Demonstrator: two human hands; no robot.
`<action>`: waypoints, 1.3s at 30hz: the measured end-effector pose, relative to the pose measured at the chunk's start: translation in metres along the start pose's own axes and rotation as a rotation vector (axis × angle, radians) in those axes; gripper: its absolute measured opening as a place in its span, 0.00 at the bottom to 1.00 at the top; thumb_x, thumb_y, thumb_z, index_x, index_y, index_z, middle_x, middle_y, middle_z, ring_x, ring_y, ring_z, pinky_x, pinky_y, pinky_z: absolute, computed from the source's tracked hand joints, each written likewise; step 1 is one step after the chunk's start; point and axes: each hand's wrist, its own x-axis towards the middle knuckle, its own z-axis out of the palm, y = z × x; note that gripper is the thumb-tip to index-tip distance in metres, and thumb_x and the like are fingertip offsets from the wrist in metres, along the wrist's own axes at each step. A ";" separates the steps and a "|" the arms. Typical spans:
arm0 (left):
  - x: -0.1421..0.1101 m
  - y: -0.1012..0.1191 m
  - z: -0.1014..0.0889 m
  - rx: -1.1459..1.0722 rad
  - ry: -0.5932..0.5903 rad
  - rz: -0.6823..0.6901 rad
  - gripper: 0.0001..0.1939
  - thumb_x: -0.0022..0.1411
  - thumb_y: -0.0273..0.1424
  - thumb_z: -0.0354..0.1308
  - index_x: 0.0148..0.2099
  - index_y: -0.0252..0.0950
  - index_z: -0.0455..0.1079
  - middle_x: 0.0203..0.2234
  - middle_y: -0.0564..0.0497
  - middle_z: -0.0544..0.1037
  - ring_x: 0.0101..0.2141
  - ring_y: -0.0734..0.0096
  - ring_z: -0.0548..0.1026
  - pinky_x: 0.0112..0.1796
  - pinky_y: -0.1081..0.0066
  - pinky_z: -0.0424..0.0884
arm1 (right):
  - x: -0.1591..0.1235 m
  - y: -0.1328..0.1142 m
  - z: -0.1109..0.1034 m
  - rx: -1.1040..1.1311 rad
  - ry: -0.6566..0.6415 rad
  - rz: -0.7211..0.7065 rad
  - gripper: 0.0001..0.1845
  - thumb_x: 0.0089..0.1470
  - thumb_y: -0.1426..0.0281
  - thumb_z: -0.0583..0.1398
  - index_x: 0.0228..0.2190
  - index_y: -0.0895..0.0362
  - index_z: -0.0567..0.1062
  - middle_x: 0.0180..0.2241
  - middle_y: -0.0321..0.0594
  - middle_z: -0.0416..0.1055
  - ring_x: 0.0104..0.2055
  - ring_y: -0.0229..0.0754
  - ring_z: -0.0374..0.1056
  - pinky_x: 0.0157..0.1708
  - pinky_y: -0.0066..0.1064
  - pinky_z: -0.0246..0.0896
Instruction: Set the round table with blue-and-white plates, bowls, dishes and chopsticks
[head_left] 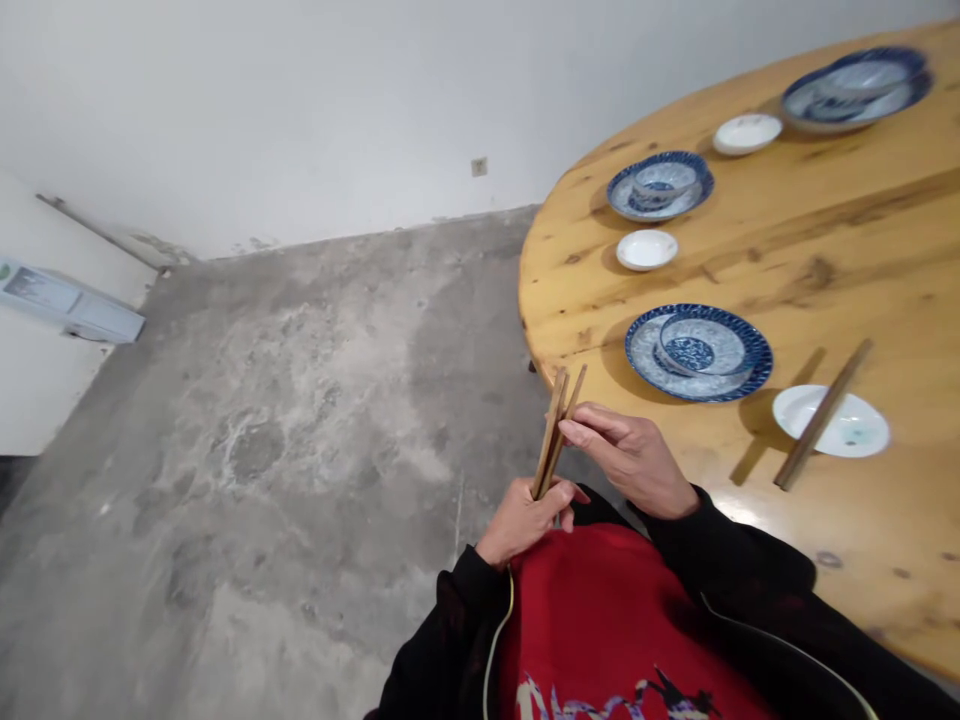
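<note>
My left hand (529, 515) is closed around the lower ends of several wooden chopsticks (551, 430), which point up and away from me. Higher up the bunch, my right hand (637, 455) pinches a chopstick that leans slightly apart from the others. Both hands are just off the table's near left edge. Nearest to the right hand on the table is a blue-and-white plate (641, 350) with a patterned bowl (705, 345) on it. Right of that, chopsticks (825, 412) lie across a small white dish (866, 425).
The round wooden table (847, 290) fills the right side. Farther along its edge are a small white dish (647, 250), a plate with a bowl (660, 185), another white dish (748, 133) and a larger plate (855, 90). Bare concrete floor (315, 430) lies to the left.
</note>
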 end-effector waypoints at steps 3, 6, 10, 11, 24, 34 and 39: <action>0.014 -0.004 -0.012 0.011 0.067 0.023 0.28 0.67 0.54 0.55 0.38 0.33 0.79 0.18 0.54 0.71 0.21 0.74 0.66 0.29 0.73 0.62 | 0.013 0.000 0.010 -0.026 0.081 0.028 0.19 0.62 0.54 0.60 0.25 0.51 0.74 0.25 0.38 0.70 0.29 0.43 0.67 0.31 0.34 0.63; 0.034 -0.006 -0.024 0.104 0.213 0.058 0.23 0.68 0.50 0.55 0.34 0.35 0.76 0.18 0.54 0.71 0.23 0.71 0.69 0.32 0.71 0.64 | 0.029 0.005 0.019 0.031 0.178 0.110 0.14 0.60 0.53 0.62 0.34 0.50 0.77 0.29 0.38 0.73 0.28 0.43 0.70 0.31 0.35 0.66; 0.063 0.005 -0.050 0.289 0.320 0.063 0.19 0.70 0.43 0.54 0.29 0.38 0.71 0.18 0.54 0.70 0.24 0.70 0.68 0.32 0.71 0.60 | 0.061 0.018 0.033 0.156 0.244 0.252 0.18 0.54 0.50 0.67 0.37 0.50 0.76 0.30 0.39 0.77 0.29 0.45 0.74 0.30 0.35 0.69; 0.070 0.009 -0.058 0.328 0.335 0.054 0.19 0.70 0.41 0.53 0.28 0.39 0.71 0.18 0.54 0.70 0.23 0.70 0.68 0.31 0.70 0.59 | 0.072 0.022 0.037 0.181 0.264 0.284 0.19 0.53 0.50 0.67 0.36 0.51 0.76 0.29 0.39 0.77 0.29 0.45 0.74 0.29 0.35 0.69; 0.158 0.094 -0.137 0.292 0.208 -0.013 0.20 0.66 0.47 0.57 0.38 0.33 0.75 0.20 0.57 0.69 0.24 0.75 0.65 0.31 0.73 0.61 | 0.207 0.037 0.037 0.445 0.514 0.348 0.18 0.49 0.53 0.70 0.27 0.55 0.78 0.21 0.36 0.72 0.22 0.39 0.68 0.22 0.29 0.66; 0.229 0.137 -0.152 0.074 -0.220 -0.090 0.34 0.63 0.62 0.55 0.39 0.31 0.75 0.20 0.55 0.70 0.18 0.81 0.57 0.21 0.75 0.50 | 0.233 0.044 -0.023 0.308 0.621 0.289 0.17 0.54 0.55 0.67 0.25 0.55 0.78 0.19 0.35 0.71 0.21 0.37 0.66 0.23 0.28 0.65; 0.281 0.158 -0.163 0.173 -0.351 -0.054 0.36 0.63 0.63 0.55 0.36 0.30 0.76 0.24 0.49 0.77 0.22 0.76 0.68 0.25 0.74 0.61 | 0.243 0.022 -0.047 0.139 0.771 0.211 0.18 0.53 0.55 0.68 0.22 0.53 0.77 0.18 0.35 0.72 0.21 0.39 0.68 0.23 0.30 0.66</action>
